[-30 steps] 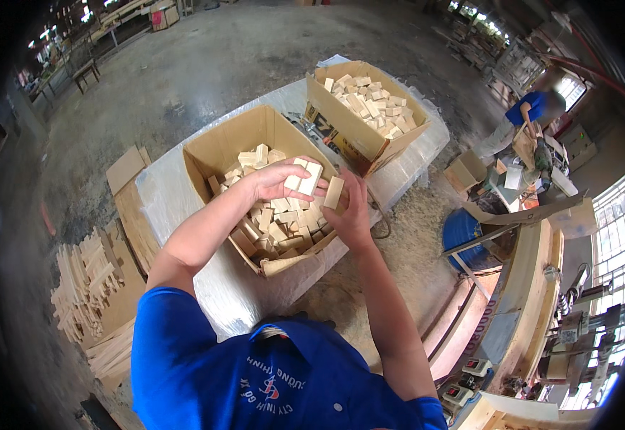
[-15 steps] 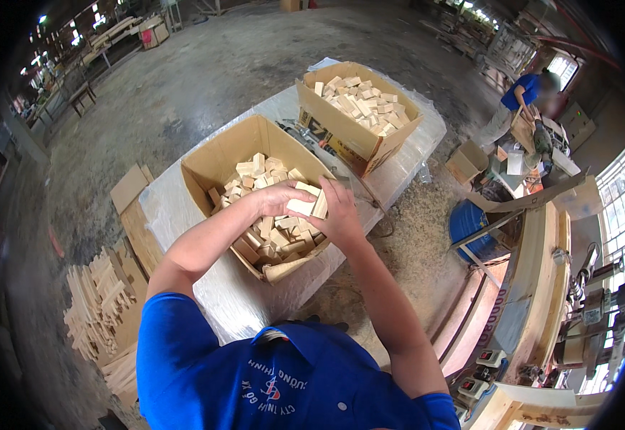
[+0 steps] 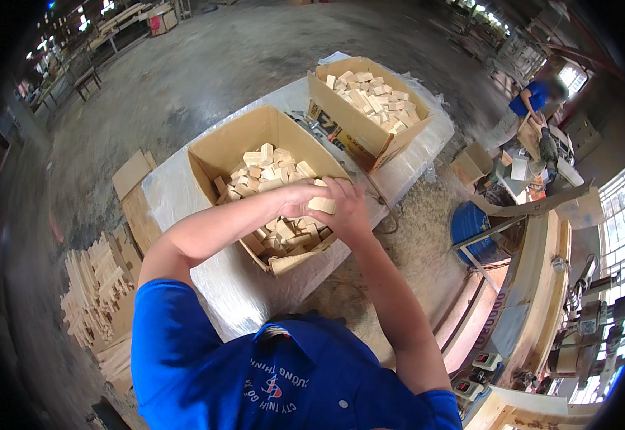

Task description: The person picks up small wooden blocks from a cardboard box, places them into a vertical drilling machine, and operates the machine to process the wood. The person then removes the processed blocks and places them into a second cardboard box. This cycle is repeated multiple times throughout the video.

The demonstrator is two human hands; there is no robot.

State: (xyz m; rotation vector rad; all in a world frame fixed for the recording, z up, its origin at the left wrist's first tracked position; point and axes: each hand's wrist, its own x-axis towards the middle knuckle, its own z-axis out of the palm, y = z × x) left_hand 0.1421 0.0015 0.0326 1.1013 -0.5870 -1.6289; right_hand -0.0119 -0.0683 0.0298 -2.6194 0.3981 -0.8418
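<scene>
A pale wooden block (image 3: 321, 206) is held between my two hands above the right side of an open cardboard box (image 3: 205, 161). My left hand (image 3: 299, 199) grips it from the left, fingers partly hidden behind the block and the other hand. Curled over its top and right side is my right hand (image 3: 347, 208). Whether more than one block is in the grip cannot be made out. Below my hands, the box holds many loose wooden blocks (image 3: 266, 172) lying in a jumble.
A second cardboard box (image 3: 352, 136) full of blocks stands beyond, on the same plastic-covered surface (image 3: 172, 204). A power drill (image 3: 334, 140) lies between the boxes. Wood strips (image 3: 93, 287) are stacked at left. At right stand a blue drum (image 3: 470, 229) and a co-worker (image 3: 527, 104).
My right hand has closed further over the block, hiding more of it. The block has turned in my hands. The whole view has shifted slightly.
</scene>
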